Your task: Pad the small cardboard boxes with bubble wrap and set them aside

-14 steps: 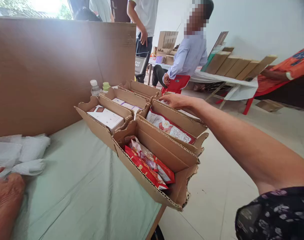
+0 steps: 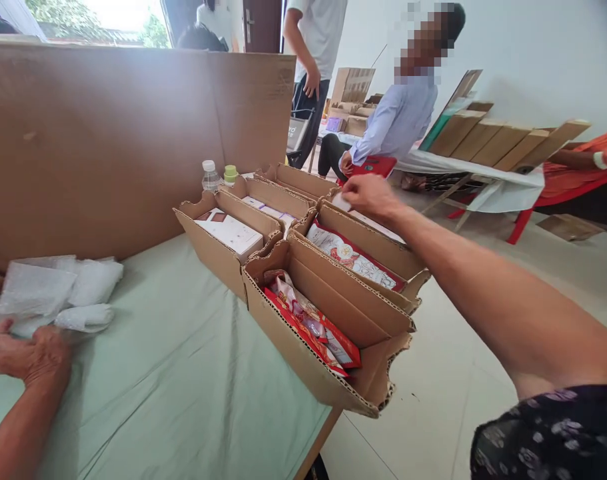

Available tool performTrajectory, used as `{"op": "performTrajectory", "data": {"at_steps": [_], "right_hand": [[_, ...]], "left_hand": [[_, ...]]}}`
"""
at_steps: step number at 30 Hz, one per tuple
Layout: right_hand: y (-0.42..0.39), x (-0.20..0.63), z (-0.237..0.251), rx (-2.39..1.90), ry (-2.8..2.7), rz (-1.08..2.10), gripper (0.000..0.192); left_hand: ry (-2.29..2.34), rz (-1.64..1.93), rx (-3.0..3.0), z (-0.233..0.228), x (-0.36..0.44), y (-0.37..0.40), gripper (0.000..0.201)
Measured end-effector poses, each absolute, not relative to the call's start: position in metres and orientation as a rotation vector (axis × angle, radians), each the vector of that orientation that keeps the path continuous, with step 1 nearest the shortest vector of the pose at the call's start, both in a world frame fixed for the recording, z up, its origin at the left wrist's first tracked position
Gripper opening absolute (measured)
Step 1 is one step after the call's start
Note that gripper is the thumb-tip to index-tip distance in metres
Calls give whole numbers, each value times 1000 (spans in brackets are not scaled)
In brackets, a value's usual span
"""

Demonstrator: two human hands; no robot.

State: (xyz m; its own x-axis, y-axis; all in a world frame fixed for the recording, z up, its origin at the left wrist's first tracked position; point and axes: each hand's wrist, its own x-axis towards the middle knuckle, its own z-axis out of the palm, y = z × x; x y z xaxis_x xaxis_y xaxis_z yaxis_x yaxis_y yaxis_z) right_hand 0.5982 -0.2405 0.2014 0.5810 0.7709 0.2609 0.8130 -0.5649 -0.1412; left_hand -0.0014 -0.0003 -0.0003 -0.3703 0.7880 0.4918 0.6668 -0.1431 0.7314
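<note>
Your left hand, lower left of frame, lies flat and open on the pale green tablecloth, fingertips touching the stack of white foam wrap sheets, gripping nothing. Centre frame: open corrugated cardboard trays, nearest holding red snack packets. Further back, your right hand reaches over the far tray, fingers pinched on a small white packet. Two plastic bottles stand behind, against the brown cardboard wall.
</note>
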Motion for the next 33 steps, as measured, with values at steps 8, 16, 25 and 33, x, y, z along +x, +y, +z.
{"op": "performTrajectory", "data": {"at_steps": [8,16,25,33], "right_hand": [[-274,470,287,-1634,-1307,-465,7],[-243,365,259,-1336,-1985,227,12],[-169,573,213,-2437,-1618,76,13],[-144,557,209,-2303,-1362,369,29]], "left_hand": [[836,1877,2482,84,97,-93,110],[831,1336,2258,117,154,-174,28],[1540,958,2104,39,11,-129,32],[1365,861,2159,-4,30,-149,25]]}}
